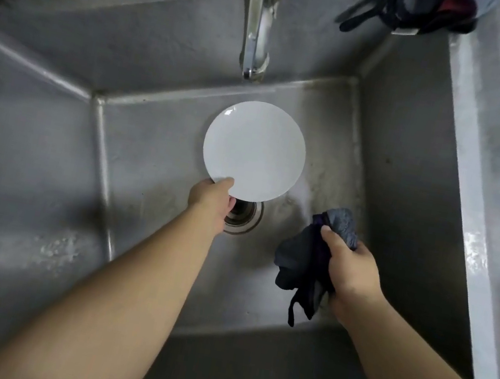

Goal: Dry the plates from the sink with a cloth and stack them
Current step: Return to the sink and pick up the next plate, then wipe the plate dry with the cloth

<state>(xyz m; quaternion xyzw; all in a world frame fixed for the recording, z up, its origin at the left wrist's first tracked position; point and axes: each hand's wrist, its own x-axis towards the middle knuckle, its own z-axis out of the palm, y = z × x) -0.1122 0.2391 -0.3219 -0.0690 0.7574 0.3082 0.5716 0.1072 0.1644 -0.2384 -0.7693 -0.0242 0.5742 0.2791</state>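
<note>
The plate (254, 151) is plain white, unpatterned, with a small bright glint near its upper left rim. The cloth (313, 260) is dark: slate grey-blue at the top fold, deeper navy to near black lower down, with a purple streak through the middle. The sink (47, 153) is dull silver-grey steel, mottled with pale whitish water marks and brownish grime along the seams of its floor. The drain (245, 218) is a darker metal ring with a black centre. The tap (258, 20) is shiny chrome, reflecting light and dark bands. At the top right corner lies a dark bundle (417, 8), black with a patch of dark red.
</note>
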